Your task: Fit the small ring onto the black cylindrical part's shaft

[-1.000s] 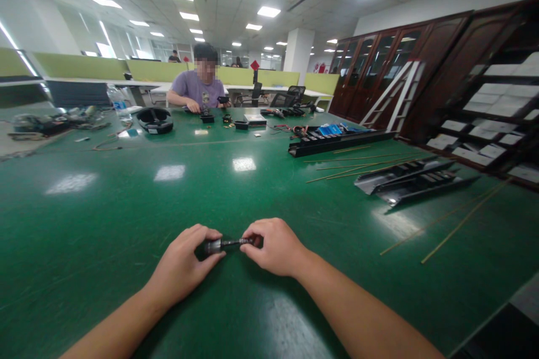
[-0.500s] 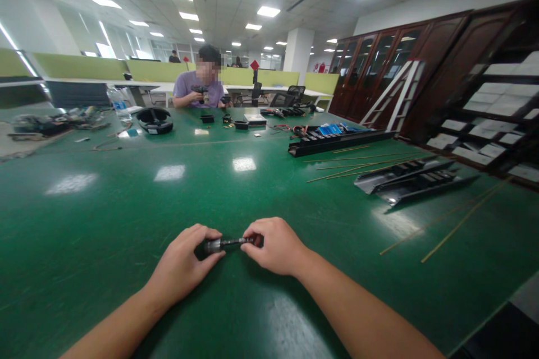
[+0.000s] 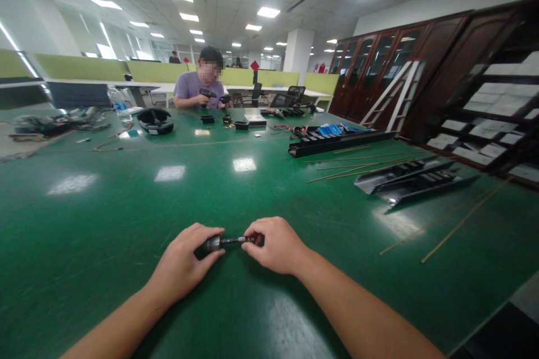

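Observation:
In the lower middle of the head view, just over the green table, I hold a small dark metal cylinder with a thin shaft (image 3: 214, 243); its exact kind is unclear. My left hand (image 3: 187, 258) has its thumb and fingers closed round the thick cylinder end, on the left. The thin shaft runs level toward the right, where my right hand (image 3: 275, 245) pinches its far end between thumb and fingertips. The right fingers partly hide that end. A short stretch of shaft shows between the two hands.
On the green table (image 3: 126, 224), black metal channels (image 3: 415, 185) and thin yellowish rods (image 3: 458, 224) lie at right. Farther back are a longer black channel (image 3: 353, 139), a black headset (image 3: 155, 122) and small black boxes (image 3: 241, 125). Opposite, a person in purple (image 3: 187, 90) holds a dark power tool.
My hands and the cylinder stay almost in place, with only a tiny shift. Across the table, the person's dark tool and hands have moved slightly, now tilted differently.

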{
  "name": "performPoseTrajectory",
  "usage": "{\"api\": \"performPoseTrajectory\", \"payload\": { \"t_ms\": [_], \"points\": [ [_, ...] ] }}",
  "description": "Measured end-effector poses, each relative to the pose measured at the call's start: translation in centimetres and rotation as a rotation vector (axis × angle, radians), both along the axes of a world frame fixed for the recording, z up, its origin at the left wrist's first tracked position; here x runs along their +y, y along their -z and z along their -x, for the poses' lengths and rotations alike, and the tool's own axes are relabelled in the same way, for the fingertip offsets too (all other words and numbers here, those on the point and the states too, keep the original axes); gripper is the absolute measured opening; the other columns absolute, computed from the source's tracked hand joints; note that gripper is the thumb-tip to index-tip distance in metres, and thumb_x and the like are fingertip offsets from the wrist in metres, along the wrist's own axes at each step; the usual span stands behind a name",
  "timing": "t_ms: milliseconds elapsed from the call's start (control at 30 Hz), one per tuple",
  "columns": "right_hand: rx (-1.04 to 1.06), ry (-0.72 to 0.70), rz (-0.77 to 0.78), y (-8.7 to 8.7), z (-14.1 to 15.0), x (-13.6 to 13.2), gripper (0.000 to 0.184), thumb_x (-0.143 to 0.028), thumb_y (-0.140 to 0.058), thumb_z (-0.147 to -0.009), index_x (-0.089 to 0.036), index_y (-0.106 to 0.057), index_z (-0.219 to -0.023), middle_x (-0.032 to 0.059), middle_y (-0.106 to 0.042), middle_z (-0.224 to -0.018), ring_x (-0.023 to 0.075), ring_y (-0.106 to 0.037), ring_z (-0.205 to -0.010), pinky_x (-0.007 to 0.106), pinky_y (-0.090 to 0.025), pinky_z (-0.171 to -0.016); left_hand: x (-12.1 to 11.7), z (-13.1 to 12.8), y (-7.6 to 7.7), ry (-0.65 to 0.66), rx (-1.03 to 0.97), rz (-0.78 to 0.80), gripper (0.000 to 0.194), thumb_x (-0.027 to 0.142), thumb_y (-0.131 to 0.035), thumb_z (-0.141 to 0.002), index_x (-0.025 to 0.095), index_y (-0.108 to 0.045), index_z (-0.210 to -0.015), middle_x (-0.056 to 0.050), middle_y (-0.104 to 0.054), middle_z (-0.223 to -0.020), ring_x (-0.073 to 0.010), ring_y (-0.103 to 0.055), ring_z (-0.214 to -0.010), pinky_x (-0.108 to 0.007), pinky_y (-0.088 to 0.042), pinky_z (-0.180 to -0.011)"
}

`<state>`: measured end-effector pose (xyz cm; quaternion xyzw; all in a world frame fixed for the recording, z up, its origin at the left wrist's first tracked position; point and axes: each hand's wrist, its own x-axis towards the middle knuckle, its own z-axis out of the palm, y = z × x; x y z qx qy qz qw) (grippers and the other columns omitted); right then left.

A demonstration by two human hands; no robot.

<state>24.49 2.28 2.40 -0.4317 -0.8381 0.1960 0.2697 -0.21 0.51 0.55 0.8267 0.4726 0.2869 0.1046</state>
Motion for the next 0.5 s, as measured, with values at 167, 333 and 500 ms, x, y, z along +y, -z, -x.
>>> {"api": "performPoseTrajectory", "payload": {
  "t_ms": [167, 333, 500],
  "points": [
    [0.008, 0.012, -0.007, 0.0, 0.0, 0.0, 0.015, -0.031, -0.067, -0.079, -0.021, -0.073, -0.088, 0.0016, -0.071, -0.078, 0.0149, -0.064, -0.070, 0.025, -0.045, -0.067, 1.0, 0.5, -0.3, -0.162, -0.018, -0.016, 0.035, 0.045, -0.061, -0.088, 0.028, -0.062, -0.119, -0.005, -0.066, -0.104, -0.0244, -0.061, -0.098, -0.041, -0.050, -0.090],
    [0.008, 0.002, 0.008, 0.1, -0.1, -0.1, 0.014, -0.031, -0.067, -0.079, -0.021, -0.073, -0.087, 0.0016, -0.072, -0.079, 0.0152, -0.065, -0.071, 0.025, -0.046, -0.067, 2.2, 1.8, -0.6, -0.333, -0.378, 0.205, 0.047, 0.057, -0.060, -0.084, 0.020, -0.062, -0.112, -0.007, -0.071, -0.102, -0.0239, -0.068, -0.089, -0.035, -0.057, -0.079],
    [0.027, -0.021, 0.021, 0.1, 0.1, -0.2, 0.015, -0.032, -0.067, -0.079, -0.022, -0.074, -0.087, 0.0006, -0.073, -0.077, 0.0148, -0.065, -0.070, 0.024, -0.046, -0.066, -0.6, 7.2, -2.2, -0.504, -0.518, 0.347, 0.057, 0.064, -0.057, -0.082, 0.016, -0.057, -0.114, -0.012, -0.074, -0.096, -0.0272, -0.072, -0.088, -0.037, -0.061, -0.075]
  ]
}}
